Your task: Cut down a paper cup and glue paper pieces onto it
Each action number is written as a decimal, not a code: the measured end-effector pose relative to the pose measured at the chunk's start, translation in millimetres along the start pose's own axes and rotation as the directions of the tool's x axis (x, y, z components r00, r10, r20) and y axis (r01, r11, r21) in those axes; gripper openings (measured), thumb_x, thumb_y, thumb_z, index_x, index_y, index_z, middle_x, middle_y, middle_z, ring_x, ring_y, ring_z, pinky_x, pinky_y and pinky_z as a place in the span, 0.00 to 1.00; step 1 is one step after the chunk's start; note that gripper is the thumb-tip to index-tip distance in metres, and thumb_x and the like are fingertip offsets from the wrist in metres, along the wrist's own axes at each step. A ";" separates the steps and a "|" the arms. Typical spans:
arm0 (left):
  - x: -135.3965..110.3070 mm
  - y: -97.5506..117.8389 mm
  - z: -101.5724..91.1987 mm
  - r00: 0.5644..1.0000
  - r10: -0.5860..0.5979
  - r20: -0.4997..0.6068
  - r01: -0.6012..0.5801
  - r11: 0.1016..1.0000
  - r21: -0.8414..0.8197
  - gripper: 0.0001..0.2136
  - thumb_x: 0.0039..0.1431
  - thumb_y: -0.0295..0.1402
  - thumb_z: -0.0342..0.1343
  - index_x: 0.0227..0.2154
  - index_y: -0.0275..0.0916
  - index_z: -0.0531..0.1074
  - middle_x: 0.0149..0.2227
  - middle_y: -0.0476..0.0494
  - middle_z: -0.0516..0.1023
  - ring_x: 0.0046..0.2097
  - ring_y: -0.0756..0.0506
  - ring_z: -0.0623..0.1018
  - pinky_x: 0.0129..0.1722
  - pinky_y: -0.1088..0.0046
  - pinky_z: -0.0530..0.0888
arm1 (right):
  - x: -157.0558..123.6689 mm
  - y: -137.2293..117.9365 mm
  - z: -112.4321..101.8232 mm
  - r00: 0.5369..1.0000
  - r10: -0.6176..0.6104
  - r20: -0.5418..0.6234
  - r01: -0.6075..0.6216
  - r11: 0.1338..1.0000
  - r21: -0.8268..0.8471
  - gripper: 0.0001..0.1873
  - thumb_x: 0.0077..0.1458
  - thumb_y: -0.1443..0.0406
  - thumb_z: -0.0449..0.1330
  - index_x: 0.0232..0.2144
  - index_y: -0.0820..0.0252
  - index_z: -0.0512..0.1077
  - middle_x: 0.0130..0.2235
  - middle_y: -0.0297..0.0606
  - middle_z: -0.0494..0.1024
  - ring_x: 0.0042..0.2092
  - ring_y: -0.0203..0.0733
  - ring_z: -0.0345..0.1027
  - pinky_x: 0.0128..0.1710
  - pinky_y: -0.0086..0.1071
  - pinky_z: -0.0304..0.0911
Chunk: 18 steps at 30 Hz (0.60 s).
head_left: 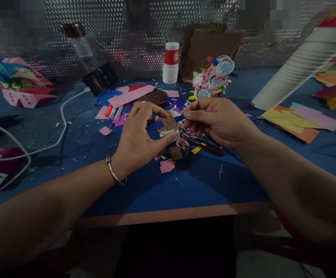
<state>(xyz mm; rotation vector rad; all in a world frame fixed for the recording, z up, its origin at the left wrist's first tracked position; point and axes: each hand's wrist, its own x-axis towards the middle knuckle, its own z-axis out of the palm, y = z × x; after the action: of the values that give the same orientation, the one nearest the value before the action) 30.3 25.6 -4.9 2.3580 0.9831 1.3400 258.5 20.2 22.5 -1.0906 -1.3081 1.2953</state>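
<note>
Over the middle of the table my left hand is closed around a small round piece of brown cardboard with a white rim. A blue paper strip reaches from this piece to my right hand, whose thumb and finger pinch its end. More blue shows between my left fingers and the round piece; whether it is the same strip I cannot tell. Dark-handled scissors lie below my right hand among paper scraps. Pink and brown scraps lie just under my hands.
A stack of paper cups stands at the back beside cardboard and a paper-decorated craft piece. A long cup stack leans at right near coloured paper. A white cable crosses the left side to a dark device.
</note>
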 end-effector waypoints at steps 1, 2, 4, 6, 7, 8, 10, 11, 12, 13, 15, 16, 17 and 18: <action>-0.1 -0.3 0.1 1.000 -0.004 -0.001 0.004 1.000 -0.002 0.17 0.58 0.40 0.74 0.43 0.46 0.72 0.48 0.42 0.81 0.51 0.39 0.78 0.47 0.57 0.80 | 0.2 -0.1 -0.4 1.000 0.001 0.000 -0.001 1.000 -0.006 0.07 0.61 0.72 0.70 0.29 0.62 0.81 0.25 0.37 0.82 0.23 0.31 0.71 0.21 0.24 0.65; -0.2 -0.8 0.3 1.000 -0.009 -0.003 0.009 1.000 -0.007 0.18 0.57 0.40 0.74 0.43 0.46 0.72 0.48 0.42 0.81 0.51 0.39 0.78 0.47 0.57 0.80 | 0.4 0.0 -1.0 1.000 -0.002 -0.001 0.002 1.000 -0.014 0.07 0.61 0.71 0.70 0.29 0.61 0.81 0.25 0.37 0.82 0.23 0.32 0.70 0.22 0.24 0.66; -0.4 -1.9 0.6 1.000 -0.013 -0.009 0.013 1.000 -0.017 0.18 0.57 0.40 0.75 0.44 0.46 0.72 0.49 0.42 0.81 0.51 0.39 0.78 0.47 0.57 0.80 | 1.1 0.1 -2.7 1.000 -0.005 0.003 0.005 0.999 -0.034 0.07 0.60 0.69 0.73 0.29 0.61 0.81 0.26 0.37 0.82 0.23 0.32 0.70 0.22 0.26 0.66; -0.5 -2.6 0.6 1.000 -0.011 -0.009 0.011 1.000 -0.021 0.19 0.57 0.41 0.75 0.44 0.46 0.72 0.49 0.42 0.81 0.50 0.39 0.78 0.47 0.56 0.80 | 1.9 0.2 -4.4 1.000 -0.002 0.013 0.003 0.999 -0.052 0.08 0.59 0.67 0.75 0.29 0.60 0.81 0.27 0.38 0.82 0.24 0.33 0.70 0.23 0.27 0.67; -0.4 -2.6 0.4 1.000 -0.009 -0.006 0.009 1.000 -0.020 0.18 0.57 0.41 0.74 0.44 0.46 0.72 0.48 0.42 0.80 0.50 0.39 0.78 0.47 0.56 0.80 | 2.2 0.2 -5.2 1.000 0.000 0.017 0.001 0.998 -0.058 0.08 0.58 0.67 0.76 0.29 0.60 0.81 0.27 0.38 0.82 0.24 0.33 0.70 0.23 0.27 0.67; -0.3 -2.5 0.1 1.000 -0.009 0.000 0.009 1.000 -0.017 0.18 0.57 0.40 0.74 0.44 0.46 0.72 0.48 0.42 0.80 0.51 0.39 0.78 0.48 0.56 0.80 | 2.5 0.3 -5.7 1.000 0.002 0.021 -0.001 0.998 -0.060 0.08 0.58 0.67 0.76 0.29 0.60 0.81 0.27 0.38 0.83 0.24 0.33 0.70 0.23 0.27 0.67; 0.1 -2.0 -0.5 1.000 -0.005 0.011 0.005 1.000 -0.013 0.17 0.58 0.40 0.74 0.43 0.46 0.72 0.48 0.42 0.80 0.51 0.39 0.77 0.48 0.55 0.79 | 2.7 0.4 -6.1 1.000 0.002 0.026 -0.001 0.998 -0.055 0.08 0.59 0.67 0.75 0.29 0.60 0.81 0.27 0.38 0.82 0.24 0.32 0.70 0.23 0.27 0.67; 0.3 -1.7 -0.7 1.000 -0.002 0.016 0.002 1.000 -0.011 0.16 0.59 0.41 0.73 0.42 0.45 0.72 0.47 0.42 0.79 0.51 0.39 0.77 0.49 0.55 0.79 | 2.6 0.5 -5.9 1.000 0.001 0.027 0.000 0.999 -0.053 0.08 0.59 0.67 0.75 0.29 0.60 0.81 0.27 0.38 0.82 0.24 0.32 0.70 0.23 0.26 0.67; 0.4 -1.6 -0.8 1.000 0.003 0.019 -0.003 1.000 -0.011 0.16 0.59 0.41 0.73 0.42 0.45 0.73 0.47 0.42 0.79 0.51 0.38 0.77 0.49 0.54 0.79 | 2.5 0.7 -5.6 1.000 -0.001 0.025 0.002 0.999 -0.053 0.08 0.59 0.67 0.75 0.29 0.60 0.81 0.27 0.38 0.82 0.24 0.32 0.70 0.23 0.26 0.67; 0.5 -1.6 -0.7 1.000 0.008 0.019 -0.008 1.000 -0.010 0.15 0.59 0.41 0.73 0.41 0.45 0.73 0.46 0.41 0.79 0.50 0.38 0.77 0.49 0.54 0.79 | 2.3 0.9 -5.1 1.000 -0.004 0.020 0.006 0.998 -0.055 0.09 0.59 0.67 0.75 0.29 0.60 0.80 0.27 0.38 0.82 0.24 0.32 0.70 0.23 0.26 0.67; 0.4 -1.9 -0.4 1.000 0.014 0.011 -0.014 1.000 -0.010 0.14 0.59 0.40 0.73 0.41 0.45 0.74 0.46 0.41 0.79 0.50 0.39 0.77 0.48 0.54 0.79 | 1.8 1.5 -4.0 1.000 -0.015 0.004 0.016 0.998 -0.067 0.09 0.59 0.66 0.75 0.29 0.60 0.80 0.27 0.38 0.82 0.24 0.32 0.69 0.23 0.26 0.66; 0.3 -2.1 -0.2 1.000 0.016 0.007 -0.016 1.000 -0.009 0.14 0.59 0.40 0.74 0.41 0.45 0.75 0.46 0.41 0.80 0.49 0.39 0.77 0.48 0.54 0.79 | 1.6 1.8 -3.6 1.000 -0.022 -0.004 0.022 0.997 -0.075 0.10 0.59 0.65 0.76 0.29 0.60 0.80 0.27 0.38 0.82 0.24 0.32 0.69 0.22 0.26 0.66; 0.2 -2.3 0.0 1.000 0.016 0.006 -0.016 1.000 -0.007 0.14 0.59 0.40 0.74 0.41 0.45 0.75 0.46 0.42 0.80 0.49 0.39 0.78 0.48 0.54 0.79 | 1.5 2.0 -3.3 1.000 -0.030 -0.010 0.029 0.996 -0.083 0.10 0.59 0.64 0.76 0.29 0.60 0.80 0.27 0.38 0.82 0.24 0.32 0.69 0.22 0.27 0.66; 0.1 -2.4 0.2 1.000 0.016 0.006 -0.016 1.000 -0.007 0.14 0.59 0.40 0.74 0.40 0.45 0.75 0.46 0.42 0.80 0.49 0.39 0.78 0.48 0.55 0.79 | 1.4 2.3 -3.2 0.999 -0.039 -0.016 0.037 0.995 -0.092 0.11 0.58 0.64 0.77 0.29 0.60 0.80 0.27 0.38 0.82 0.24 0.32 0.68 0.22 0.27 0.66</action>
<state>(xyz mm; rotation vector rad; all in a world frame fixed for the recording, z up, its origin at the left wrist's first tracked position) 29.4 27.5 -6.2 2.3685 0.9585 1.3393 261.4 22.1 20.2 -1.1322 -1.3800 1.2054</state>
